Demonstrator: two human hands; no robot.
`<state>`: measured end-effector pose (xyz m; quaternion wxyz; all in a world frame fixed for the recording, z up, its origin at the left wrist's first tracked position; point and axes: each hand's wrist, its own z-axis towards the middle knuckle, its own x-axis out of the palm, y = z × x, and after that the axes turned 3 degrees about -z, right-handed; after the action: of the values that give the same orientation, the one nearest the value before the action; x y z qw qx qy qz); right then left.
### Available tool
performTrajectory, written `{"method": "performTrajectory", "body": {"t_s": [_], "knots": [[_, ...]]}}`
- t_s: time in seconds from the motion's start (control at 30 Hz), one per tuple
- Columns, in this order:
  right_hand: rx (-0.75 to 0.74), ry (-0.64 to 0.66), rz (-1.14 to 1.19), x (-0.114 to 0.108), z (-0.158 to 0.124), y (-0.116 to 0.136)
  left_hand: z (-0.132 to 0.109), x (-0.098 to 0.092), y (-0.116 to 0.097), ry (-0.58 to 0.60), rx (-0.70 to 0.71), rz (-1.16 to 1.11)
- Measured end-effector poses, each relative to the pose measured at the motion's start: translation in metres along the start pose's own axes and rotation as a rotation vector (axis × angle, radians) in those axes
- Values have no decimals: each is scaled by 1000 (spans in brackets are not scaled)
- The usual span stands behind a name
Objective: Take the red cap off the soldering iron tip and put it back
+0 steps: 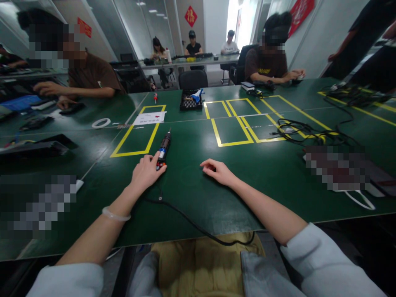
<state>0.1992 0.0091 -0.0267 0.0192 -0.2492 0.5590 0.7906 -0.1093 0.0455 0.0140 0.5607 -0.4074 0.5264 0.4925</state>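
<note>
My left hand [145,172] rests on the green table [198,185] with its fingers closed around the near end of a black electric screwdriver [163,147] that lies flat and points away from me. Its black cord [185,216] trails back over the table's front edge. My right hand [218,170] lies on the table a little to the right, fingers loosely curled under, holding nothing. A yellow-taped rectangle [139,132] lies just beyond the screwdriver, with a white paper sheet [149,118] at its far end.
A black tray of bits [190,101] stands at the table's middle back. More yellow-taped boxes [235,123] and a tangle of black cables [297,133] lie to the right. A roll of white tape [101,123] sits left. Several people sit around the far sides.
</note>
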Motion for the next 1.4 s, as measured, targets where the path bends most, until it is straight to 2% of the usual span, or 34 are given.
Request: {"method": "performTrajectory", "body": {"t_s": [0.17, 0.3, 0.4, 0.5, 0.63, 0.87, 0.93, 1.0, 1.1, 1.2, 1.3, 1.4], "knots": [[14, 1, -6, 1, 0, 1, 15, 9, 71, 36, -142, -13], [26, 4, -13, 0, 0, 3, 27, 11, 115, 97, -251, -25], [34, 9, -12, -1, -1, 5, 32, 11, 133, 116, -319, -10], [36, 12, -12, -1, -1, 7, 30, 10, 135, 60, -321, 19], [35, 16, -21, -1, -1, 8, 21, 7, 118, -109, -256, 45], [28, 13, -39, 1, 0, 7, 28, -12, 89, -111, -363, 46], [30, 17, -43, 1, 0, 6, 31, -16, 68, -152, -323, -83], [25, 22, -49, 2, 0, 5, 30, -17, 37, -151, -212, -362], [12, 30, -40, 3, 0, 3, 23, -16, -22, 37, 83, -863], [-21, 58, 6, 3, 0, 2, 12, -12, -71, 276, 277, -1128], [-59, 98, 38, 5, 0, 3, 4, -5, -95, 423, 353, -1254], [-79, 106, 40, 7, 0, 5, 0, 4, -99, 476, 378, -1311]]}}
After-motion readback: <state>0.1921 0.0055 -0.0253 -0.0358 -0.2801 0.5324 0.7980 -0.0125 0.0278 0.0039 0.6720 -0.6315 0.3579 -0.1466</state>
